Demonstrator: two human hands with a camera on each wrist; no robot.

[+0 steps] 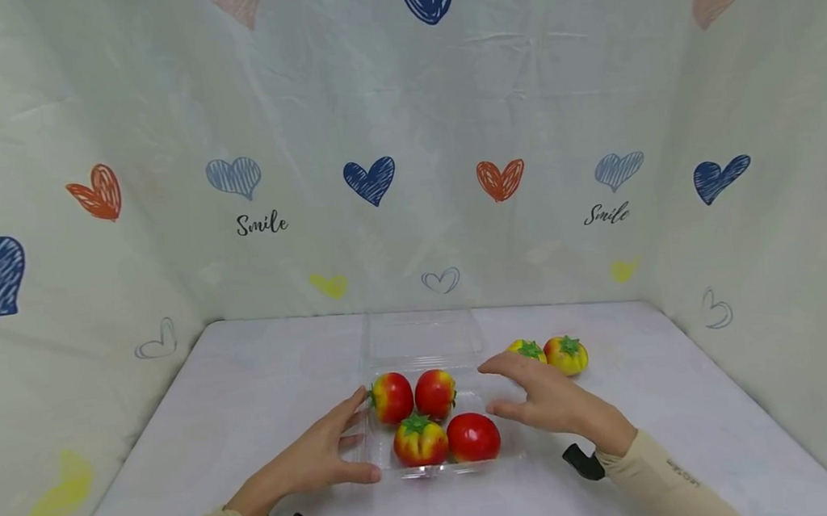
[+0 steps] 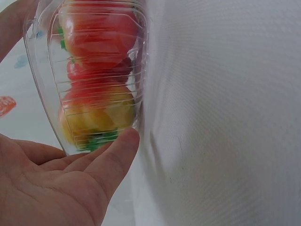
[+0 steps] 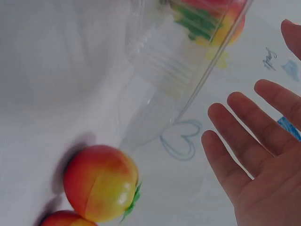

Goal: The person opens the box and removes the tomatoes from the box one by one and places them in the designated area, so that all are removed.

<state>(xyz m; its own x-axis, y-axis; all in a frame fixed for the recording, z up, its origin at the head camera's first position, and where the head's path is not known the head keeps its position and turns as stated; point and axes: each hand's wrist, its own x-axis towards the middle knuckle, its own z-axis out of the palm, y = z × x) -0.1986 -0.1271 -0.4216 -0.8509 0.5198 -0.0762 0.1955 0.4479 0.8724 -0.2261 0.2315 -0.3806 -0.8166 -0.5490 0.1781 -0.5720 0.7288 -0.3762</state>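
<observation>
The step in hand looks like loading a clear plastic box (image 1: 436,472), which sits on the worktop (image 1: 271,391) with its lid (image 1: 420,335) swung back open. In it lie a red fruit (image 1: 474,438) at front right, a yellow-and-red fruit (image 1: 420,444) at front left, and behind them a back-left fruit (image 1: 392,399) and a back-right fruit (image 1: 435,394). Two fruits remain outside, just beyond the right hand (image 1: 550,395): a near loose fruit (image 1: 567,356) and a partly hidden loose fruit (image 1: 526,349). The next move probably calls for steadying the box on the left while the right hand picks one of these and lowers it into the bare back-right space.

The left hand (image 1: 316,460) comes in low at the box's left end, thumb apart from the fingers, lightly touching the plastic as far as one can tell. The right hand hangs by the opposite side, fingers nearly straight, spread apart and holding nothing
</observation>
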